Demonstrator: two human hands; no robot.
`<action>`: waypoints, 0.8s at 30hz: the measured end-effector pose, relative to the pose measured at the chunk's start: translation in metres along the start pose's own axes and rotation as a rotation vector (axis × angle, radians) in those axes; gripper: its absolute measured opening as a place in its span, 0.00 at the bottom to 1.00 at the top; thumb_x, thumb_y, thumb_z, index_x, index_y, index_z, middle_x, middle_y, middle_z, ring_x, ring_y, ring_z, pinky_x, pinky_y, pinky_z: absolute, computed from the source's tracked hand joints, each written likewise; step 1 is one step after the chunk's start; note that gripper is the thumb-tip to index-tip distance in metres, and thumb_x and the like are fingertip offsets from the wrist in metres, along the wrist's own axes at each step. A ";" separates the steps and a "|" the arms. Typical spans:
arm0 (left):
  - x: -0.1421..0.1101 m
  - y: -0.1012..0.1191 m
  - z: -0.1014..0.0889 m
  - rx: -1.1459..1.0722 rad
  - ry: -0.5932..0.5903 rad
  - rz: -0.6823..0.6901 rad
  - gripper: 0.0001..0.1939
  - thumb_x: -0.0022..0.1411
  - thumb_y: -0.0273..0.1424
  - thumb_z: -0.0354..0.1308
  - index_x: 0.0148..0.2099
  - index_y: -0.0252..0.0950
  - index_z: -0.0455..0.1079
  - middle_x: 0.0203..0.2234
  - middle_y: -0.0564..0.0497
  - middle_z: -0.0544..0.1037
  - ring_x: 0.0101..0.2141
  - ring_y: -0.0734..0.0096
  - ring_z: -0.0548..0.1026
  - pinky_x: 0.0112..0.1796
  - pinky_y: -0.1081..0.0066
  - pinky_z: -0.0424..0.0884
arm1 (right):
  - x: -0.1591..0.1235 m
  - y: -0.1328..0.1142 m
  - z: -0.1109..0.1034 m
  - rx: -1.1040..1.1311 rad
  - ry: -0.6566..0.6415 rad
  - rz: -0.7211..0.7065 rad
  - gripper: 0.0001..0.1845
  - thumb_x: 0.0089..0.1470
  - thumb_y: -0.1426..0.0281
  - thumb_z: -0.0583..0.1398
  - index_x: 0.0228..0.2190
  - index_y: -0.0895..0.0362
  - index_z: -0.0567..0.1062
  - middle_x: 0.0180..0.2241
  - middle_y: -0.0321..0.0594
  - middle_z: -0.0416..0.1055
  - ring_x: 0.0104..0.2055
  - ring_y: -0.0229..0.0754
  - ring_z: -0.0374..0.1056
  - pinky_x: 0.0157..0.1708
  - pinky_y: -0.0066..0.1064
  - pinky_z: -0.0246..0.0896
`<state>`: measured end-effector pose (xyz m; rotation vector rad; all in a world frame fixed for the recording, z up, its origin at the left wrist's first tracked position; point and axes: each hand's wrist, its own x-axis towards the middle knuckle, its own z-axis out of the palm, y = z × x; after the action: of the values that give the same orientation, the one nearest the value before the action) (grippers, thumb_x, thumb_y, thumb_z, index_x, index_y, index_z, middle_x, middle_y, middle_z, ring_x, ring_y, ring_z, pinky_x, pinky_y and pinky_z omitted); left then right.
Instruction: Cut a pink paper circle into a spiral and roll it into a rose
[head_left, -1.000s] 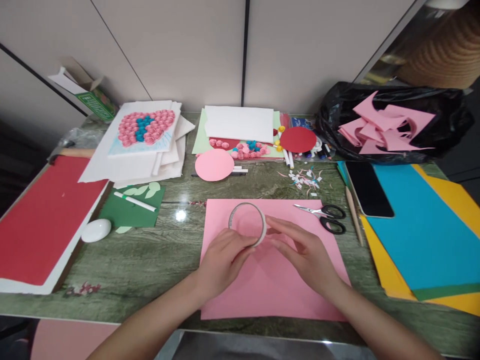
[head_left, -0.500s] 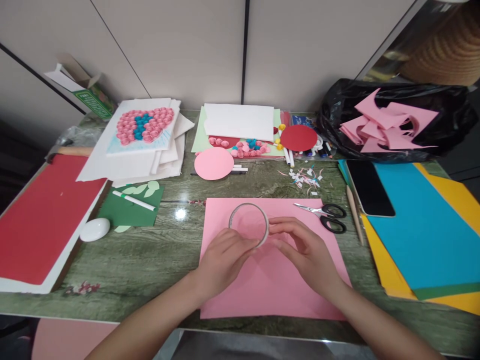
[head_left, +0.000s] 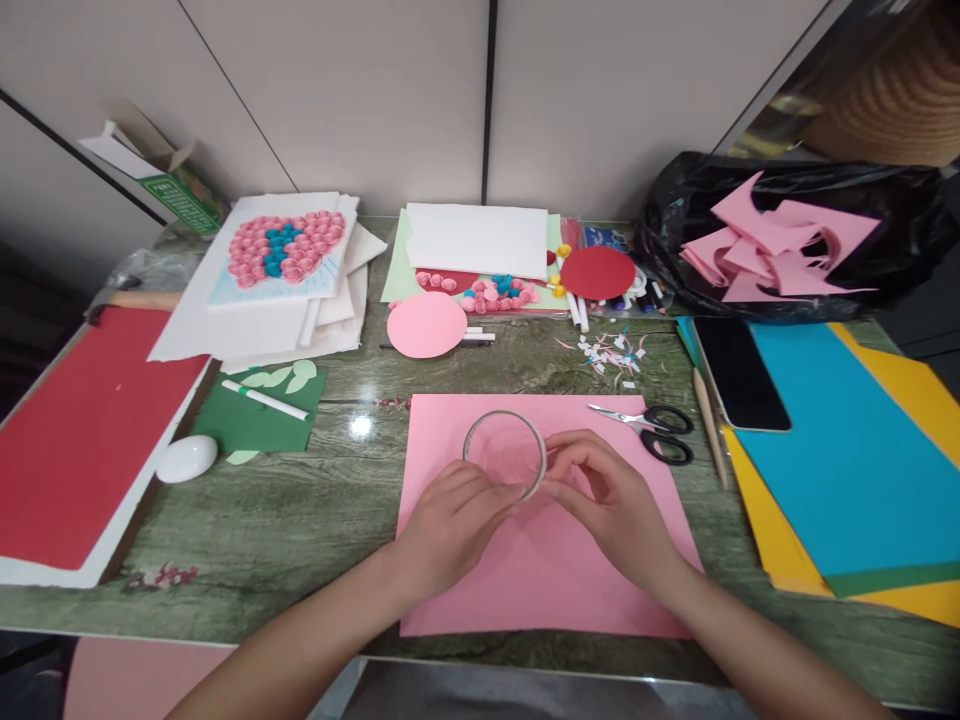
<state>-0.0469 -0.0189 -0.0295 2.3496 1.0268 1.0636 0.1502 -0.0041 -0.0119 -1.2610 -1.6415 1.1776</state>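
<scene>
A thin, pale ring that looks like a nearly used roll of tape (head_left: 541, 458) is held up over a pink sheet of paper (head_left: 600, 590). Its lower left rim sits in the closed fingers of my left hand (head_left: 454, 515). At the roll's right edge, the thumb and fingertips of my right hand (head_left: 611, 500) pinch in close. Whether a loose tape end lies between them is too small to make out. Black-handled scissors (head_left: 660, 433) rest on the sheet's upper right corner, blades pointing left.
Pink and red paper ovals (head_left: 427, 325) lie behind the sheet near paper snippets (head_left: 611, 352). To the right are a phone (head_left: 741, 373), a wooden stick (head_left: 709, 430) and blue paper (head_left: 862, 450). A black bag (head_left: 667, 215) holds pink scraps. Leftward sit green paper (head_left: 217, 420) and red paper (head_left: 82, 440).
The roll of tape has shifted slightly right and turned a little in my hands. My right fingers have drawn closer together at its edge.
</scene>
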 end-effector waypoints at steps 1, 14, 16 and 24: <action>0.001 0.001 0.000 0.004 0.005 0.002 0.13 0.60 0.22 0.54 0.47 0.36 0.65 0.27 0.51 0.76 0.30 0.71 0.72 0.32 0.69 0.68 | -0.001 0.000 0.001 0.013 0.020 -0.004 0.05 0.50 0.72 0.62 0.29 0.52 0.69 0.39 0.39 0.68 0.46 0.44 0.65 0.47 0.39 0.61; 0.003 0.001 -0.006 0.032 0.032 -0.102 0.10 0.60 0.24 0.54 0.45 0.36 0.68 0.28 0.51 0.77 0.29 0.72 0.72 0.32 0.70 0.68 | -0.005 -0.002 -0.002 -0.280 0.029 -0.184 0.17 0.55 0.73 0.58 0.44 0.44 0.73 0.46 0.39 0.69 0.48 0.44 0.67 0.47 0.39 0.65; 0.004 0.003 -0.006 0.035 0.037 -0.118 0.10 0.60 0.24 0.54 0.45 0.36 0.68 0.26 0.51 0.76 0.28 0.72 0.71 0.31 0.70 0.67 | -0.005 -0.002 -0.001 -0.293 0.050 -0.193 0.15 0.54 0.73 0.58 0.42 0.45 0.75 0.45 0.39 0.70 0.47 0.43 0.67 0.46 0.38 0.65; 0.004 0.005 -0.007 0.027 0.031 -0.117 0.11 0.60 0.24 0.54 0.45 0.36 0.68 0.27 0.50 0.76 0.29 0.72 0.71 0.31 0.69 0.67 | -0.002 -0.003 -0.003 -0.342 0.072 -0.165 0.24 0.55 0.72 0.57 0.53 0.45 0.65 0.47 0.40 0.69 0.47 0.44 0.66 0.47 0.40 0.62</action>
<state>-0.0476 -0.0188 -0.0202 2.2697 1.1814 1.0508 0.1529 -0.0061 -0.0087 -1.3255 -1.9074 0.7648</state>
